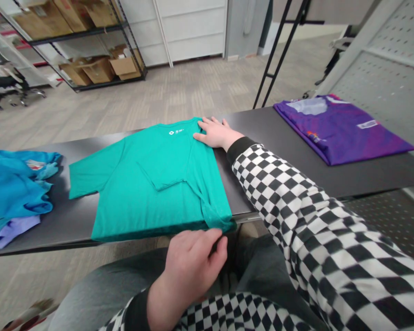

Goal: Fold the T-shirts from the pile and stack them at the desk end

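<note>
Teal T-shirt (152,184), one sleeve folded inward, lying flat at centre of black table (283,151); right hand (216,134) spread, pressed on far edge; left hand (189,262) pinching near edge by right corner. Crumpled blue garments (17,184) left; folded purple jersey (341,133) right.

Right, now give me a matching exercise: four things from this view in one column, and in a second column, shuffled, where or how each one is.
Things:
1. right hand
2. left hand
3. purple printed shirt
4. blue garments

Places and states:
A. bunched in a heap at the left end of the black table
B. folded flat at the table's right end
C. at the near edge of the teal T-shirt
D. spread flat on the T-shirt's far edge

Pairs: 1-D; 2-C; 3-B; 4-A
</note>
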`<control>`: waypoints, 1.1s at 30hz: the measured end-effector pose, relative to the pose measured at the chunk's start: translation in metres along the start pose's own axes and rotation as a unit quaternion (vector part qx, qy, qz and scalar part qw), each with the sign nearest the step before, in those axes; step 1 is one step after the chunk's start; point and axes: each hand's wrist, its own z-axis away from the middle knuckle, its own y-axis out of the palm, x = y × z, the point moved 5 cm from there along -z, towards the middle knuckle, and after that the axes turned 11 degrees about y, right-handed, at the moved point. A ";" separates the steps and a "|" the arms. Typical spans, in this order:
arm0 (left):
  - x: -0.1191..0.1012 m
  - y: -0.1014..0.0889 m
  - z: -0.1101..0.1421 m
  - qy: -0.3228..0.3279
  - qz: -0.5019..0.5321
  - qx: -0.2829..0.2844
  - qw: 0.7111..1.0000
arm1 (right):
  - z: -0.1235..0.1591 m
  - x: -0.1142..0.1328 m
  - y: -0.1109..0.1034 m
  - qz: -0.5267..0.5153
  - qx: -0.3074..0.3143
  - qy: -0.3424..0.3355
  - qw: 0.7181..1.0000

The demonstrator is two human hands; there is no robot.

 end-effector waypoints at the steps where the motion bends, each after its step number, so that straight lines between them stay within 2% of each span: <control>1: 0.000 0.000 -0.007 0.010 -0.018 0.027 0.999 | 0.000 0.000 0.000 -0.001 -0.001 -0.001 1.000; 4: 0.006 0.007 -0.019 0.035 -0.064 0.114 0.991 | 0.000 -0.001 0.000 -0.003 -0.005 -0.003 1.000; 6: 0.011 0.010 -0.021 0.052 -0.093 0.140 0.984 | -0.001 -0.001 0.000 -0.002 -0.002 -0.004 1.000; 10: 0.015 0.006 -0.016 0.070 -0.111 0.141 0.981 | -0.001 0.000 0.000 0.000 -0.001 -0.008 1.000; 13: 0.014 -0.004 -0.005 0.068 -0.029 0.135 0.988 | 0.000 0.001 -0.001 0.003 0.002 -0.004 1.000; 15: 0.019 -0.009 0.009 0.017 0.054 0.113 0.992 | 0.001 0.001 -0.001 0.003 0.005 -0.002 1.000; 18: 0.036 -0.007 0.040 -0.125 0.153 0.068 0.978 | 0.000 0.001 -0.001 0.003 0.003 -0.003 1.000; 21: 0.051 0.012 0.072 -0.252 0.233 0.049 0.938 | -0.002 0.000 0.000 0.003 0.000 -0.008 1.000; 24: 0.058 0.033 0.089 -0.333 0.279 0.011 0.901 | -0.003 -0.001 0.001 -0.003 -0.002 -0.008 1.000; 26: 0.060 0.042 0.087 -0.352 0.274 -0.015 0.895 | -0.003 -0.002 0.001 -0.005 0.000 -0.006 1.000; 28: 0.059 0.044 0.078 -0.353 0.246 -0.032 0.902 | -0.003 -0.002 0.001 -0.006 0.001 -0.006 1.000; 33: 0.054 0.040 0.060 -0.315 0.238 -0.059 0.917 | -0.002 -0.002 0.000 -0.003 0.003 -0.001 1.000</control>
